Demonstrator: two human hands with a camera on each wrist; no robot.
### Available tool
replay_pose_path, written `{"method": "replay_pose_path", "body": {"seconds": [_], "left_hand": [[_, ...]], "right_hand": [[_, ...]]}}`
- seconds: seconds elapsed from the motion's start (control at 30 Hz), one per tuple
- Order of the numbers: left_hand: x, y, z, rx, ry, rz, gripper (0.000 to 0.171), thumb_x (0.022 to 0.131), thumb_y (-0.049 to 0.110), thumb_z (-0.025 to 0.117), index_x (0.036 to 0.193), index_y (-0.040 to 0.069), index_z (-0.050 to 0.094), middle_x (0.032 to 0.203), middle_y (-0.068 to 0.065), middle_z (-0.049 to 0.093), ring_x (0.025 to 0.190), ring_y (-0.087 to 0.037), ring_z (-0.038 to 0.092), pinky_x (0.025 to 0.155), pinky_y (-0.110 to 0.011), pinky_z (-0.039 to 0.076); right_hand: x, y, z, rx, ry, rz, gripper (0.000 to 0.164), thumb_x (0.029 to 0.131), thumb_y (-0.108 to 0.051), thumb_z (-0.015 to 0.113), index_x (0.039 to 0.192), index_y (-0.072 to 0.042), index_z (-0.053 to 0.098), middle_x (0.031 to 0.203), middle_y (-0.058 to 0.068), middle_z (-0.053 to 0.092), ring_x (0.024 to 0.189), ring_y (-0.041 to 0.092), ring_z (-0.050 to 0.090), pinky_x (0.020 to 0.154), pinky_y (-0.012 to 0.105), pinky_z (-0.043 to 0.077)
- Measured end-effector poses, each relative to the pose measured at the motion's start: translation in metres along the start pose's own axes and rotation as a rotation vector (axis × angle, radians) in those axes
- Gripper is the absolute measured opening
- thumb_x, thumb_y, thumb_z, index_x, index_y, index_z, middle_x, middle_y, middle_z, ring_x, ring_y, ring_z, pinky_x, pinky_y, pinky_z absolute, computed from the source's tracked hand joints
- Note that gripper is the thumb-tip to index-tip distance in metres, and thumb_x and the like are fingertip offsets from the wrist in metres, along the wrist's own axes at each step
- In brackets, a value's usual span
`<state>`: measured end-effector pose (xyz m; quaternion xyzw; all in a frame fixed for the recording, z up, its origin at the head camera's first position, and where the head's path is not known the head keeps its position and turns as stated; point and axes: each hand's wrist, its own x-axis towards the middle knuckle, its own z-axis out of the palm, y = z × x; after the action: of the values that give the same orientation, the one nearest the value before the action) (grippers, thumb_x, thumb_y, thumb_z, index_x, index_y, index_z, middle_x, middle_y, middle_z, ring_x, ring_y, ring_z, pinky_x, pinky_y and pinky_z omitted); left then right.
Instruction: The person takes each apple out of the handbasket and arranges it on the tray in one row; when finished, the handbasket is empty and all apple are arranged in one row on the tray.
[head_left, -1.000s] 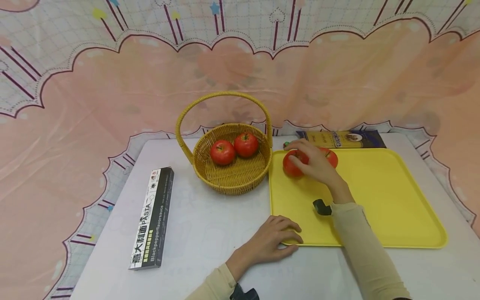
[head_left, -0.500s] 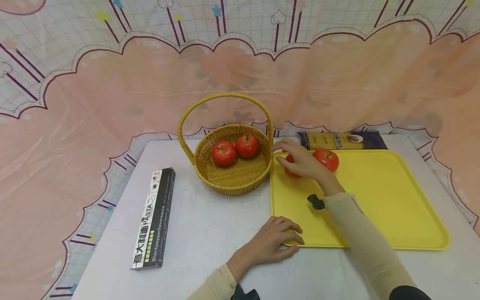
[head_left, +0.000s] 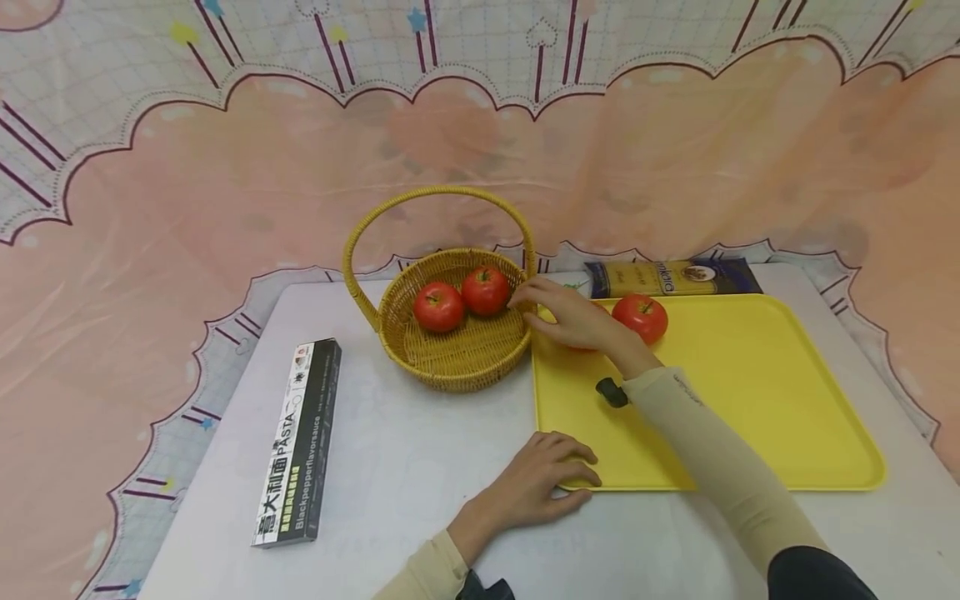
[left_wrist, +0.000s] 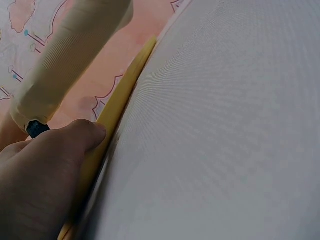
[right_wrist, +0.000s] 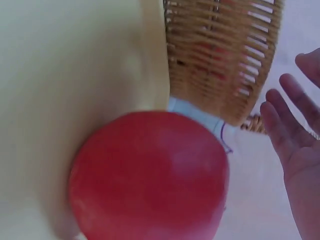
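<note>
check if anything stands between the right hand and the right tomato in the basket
Nothing visible does. The right hand hangs above the right rim of the basket, its fingers close to the right tomato; whether they touch is unclear. The handle rises beside the hand and seems off that short path.

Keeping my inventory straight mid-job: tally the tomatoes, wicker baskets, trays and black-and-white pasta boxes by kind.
Tomatoes: 4
Wicker basket: 1
Yellow tray: 1
Black-and-white pasta box: 1
Total: 7
</note>
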<state>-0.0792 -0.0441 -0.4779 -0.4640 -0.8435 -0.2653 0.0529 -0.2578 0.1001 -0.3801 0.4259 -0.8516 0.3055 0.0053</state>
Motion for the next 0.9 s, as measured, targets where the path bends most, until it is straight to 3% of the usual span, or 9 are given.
{"method": "replay_pose_path", "body": {"seconds": [0.33,0.9], "left_hand": [[-0.001,0.000,-0.001,-0.012,0.001,0.000,0.014,0.091,0.034,0.060,0.101,0.030,0.069,0.119,0.012,0.058,0.115,-0.004,0.046,0.097,-0.025,0.035],[-0.003,0.001,-0.001,0.020,-0.011,0.005,0.015,0.092,0.035,0.059,0.104,0.031,0.067,0.120,0.013,0.058,0.116,-0.004,0.047,0.096,-0.023,0.035]], "right_hand": [[0.021,-0.005,0.007,-0.037,-0.024,-0.092,0.026,0.092,-0.010,0.056,0.118,-0.012,0.059,0.124,0.005,0.053,0.117,0.021,0.050,0.102,0.041,0.040],[0.060,-0.010,0.015,-0.211,-0.183,-0.130,0.034,0.091,-0.012,0.059,0.124,-0.010,0.054,0.131,0.013,0.044,0.122,0.031,0.043,0.104,0.045,0.038]]}}
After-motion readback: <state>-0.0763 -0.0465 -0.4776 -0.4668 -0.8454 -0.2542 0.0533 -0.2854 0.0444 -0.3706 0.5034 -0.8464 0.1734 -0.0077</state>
